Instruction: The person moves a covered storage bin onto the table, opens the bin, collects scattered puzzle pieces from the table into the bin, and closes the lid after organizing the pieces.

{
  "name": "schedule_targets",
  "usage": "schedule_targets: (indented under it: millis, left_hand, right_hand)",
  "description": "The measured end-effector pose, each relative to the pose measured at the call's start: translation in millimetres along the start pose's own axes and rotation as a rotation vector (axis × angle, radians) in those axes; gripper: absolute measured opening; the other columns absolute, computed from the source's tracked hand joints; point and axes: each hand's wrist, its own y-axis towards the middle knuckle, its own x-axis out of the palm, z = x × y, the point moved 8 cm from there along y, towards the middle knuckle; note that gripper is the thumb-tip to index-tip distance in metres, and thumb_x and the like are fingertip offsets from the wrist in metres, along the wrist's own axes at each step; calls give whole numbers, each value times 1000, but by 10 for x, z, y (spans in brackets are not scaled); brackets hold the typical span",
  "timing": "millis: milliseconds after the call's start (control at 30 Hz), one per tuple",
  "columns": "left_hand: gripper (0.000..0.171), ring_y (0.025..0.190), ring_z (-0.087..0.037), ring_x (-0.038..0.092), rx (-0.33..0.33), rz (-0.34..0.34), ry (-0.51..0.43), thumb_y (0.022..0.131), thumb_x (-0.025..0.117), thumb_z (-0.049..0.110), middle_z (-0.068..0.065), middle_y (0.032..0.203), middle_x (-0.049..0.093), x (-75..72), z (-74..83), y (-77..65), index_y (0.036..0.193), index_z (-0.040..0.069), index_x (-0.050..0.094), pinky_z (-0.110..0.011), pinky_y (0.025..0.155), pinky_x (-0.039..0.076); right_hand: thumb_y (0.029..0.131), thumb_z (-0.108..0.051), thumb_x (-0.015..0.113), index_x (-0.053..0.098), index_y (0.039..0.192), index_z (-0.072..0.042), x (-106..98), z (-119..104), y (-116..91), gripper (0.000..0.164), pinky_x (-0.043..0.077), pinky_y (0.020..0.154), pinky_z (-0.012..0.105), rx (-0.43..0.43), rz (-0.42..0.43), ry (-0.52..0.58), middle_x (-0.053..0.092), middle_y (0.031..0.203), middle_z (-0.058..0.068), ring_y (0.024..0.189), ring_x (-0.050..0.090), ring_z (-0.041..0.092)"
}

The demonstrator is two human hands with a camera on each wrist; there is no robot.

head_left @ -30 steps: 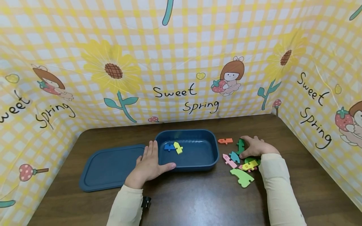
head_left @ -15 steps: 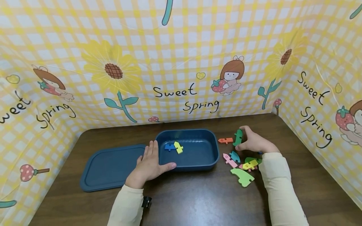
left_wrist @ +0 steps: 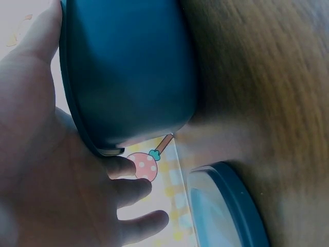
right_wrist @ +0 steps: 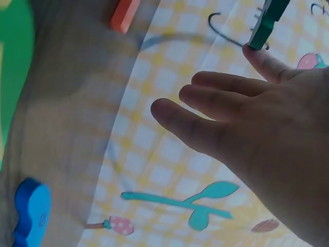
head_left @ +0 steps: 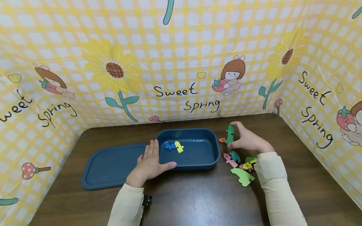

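Note:
My left hand (head_left: 148,166) rests at the left end of a dark blue box (head_left: 200,153), fingers straight along its side and thumb over the front rim. A small blue puzzle piece (head_left: 170,146) and a yellow one (head_left: 178,147) lie inside the box. To the right of the box, my right hand (head_left: 250,139) pinches a green puzzle piece (head_left: 230,135) between thumb and index finger, above the table. The other fingers are extended in the right wrist view, where only one end of the green piece (right_wrist: 267,25) shows. Behind it an orange piece (head_left: 222,140) is partly hidden.
A matching blue lid (head_left: 110,169) lies left of the box. Nearer the right forearm are a pink piece (head_left: 230,160), a teal piece (head_left: 235,156), a yellow piece (head_left: 249,164) and a light green piece (head_left: 244,177). A checked cloth (head_left: 181,69) walls the table.
My right hand has lifted the green puzzle piece from the loose pieces and carried it left and away from me, over the orange one. The left hand has stayed on the box.

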Motion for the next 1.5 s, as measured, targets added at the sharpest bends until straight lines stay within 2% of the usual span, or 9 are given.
schedule_targets:
  millis: [200,533,700,767,867,933,1000,1100,1500]
  left_hand:
    - [125,152,-41,-5,1,0,-6,85,65,72,-18,167,-10,9,2,-17,160,2,-6,-70,113,7]
    - [125,152,-41,-4,-9,7,-5,84,65,72,-19,167,-8,24,-15,-25,161,2,-6,-70,113,7]
    - [125,152,-40,-4,-9,2,-1,85,65,72,-17,167,-9,15,3,-19,161,3,-7,-69,114,8]
    - [125,152,-40,-4,-7,1,3,85,65,72,-17,167,-9,11,8,-18,161,3,-7,-69,114,8]
    - [125,152,-39,-4,-4,2,1,85,65,72,-17,167,-10,10,15,-19,161,4,-7,-69,114,8]
    - [125,152,-39,-4,-3,3,-1,84,65,72,-17,167,-10,13,18,-19,161,4,-7,-69,114,8]
    - [125,152,-39,-4,-2,2,-5,84,65,72,-16,167,-10,14,19,-21,161,4,-7,-69,114,7]
    - [126,152,-39,-4,-2,1,-5,84,65,73,-16,167,-11,15,17,-19,161,4,-7,-69,114,8]
    - [125,152,-38,-4,-12,3,-5,84,65,72,-16,167,-10,-17,14,-25,161,4,-6,-68,114,8]
  right_hand:
    - [86,-29,81,17,155,-9,89,-154,-3,96,44,94,53,-22,-26,28,42,135,24,107,57,33]
    - [86,-37,81,22,156,-12,258,-355,49,95,42,100,58,-54,-57,-27,31,156,24,125,50,39]
    - [86,-37,80,24,156,-13,302,-496,113,93,40,102,59,-70,-69,-47,30,157,21,131,44,37]
    - [86,-35,80,24,156,-14,322,-560,143,93,43,100,56,-68,-79,-47,32,156,19,124,50,35]
    - [86,-33,81,24,157,-13,353,-658,189,93,43,101,55,-75,-93,-55,33,156,18,124,50,34]
    - [86,-32,81,24,157,-12,381,-710,225,93,41,103,56,-84,-103,-53,33,157,17,130,48,34]
    - [85,-32,81,25,157,-11,404,-762,257,94,36,109,57,-103,-109,-60,31,158,17,141,37,34]
    - [84,-34,82,27,156,-9,436,-837,311,94,34,111,55,-129,-110,-77,34,158,16,144,34,33]
    - [82,-35,82,33,152,-7,611,-1154,497,90,40,107,49,-142,-152,-137,46,144,14,119,49,29]
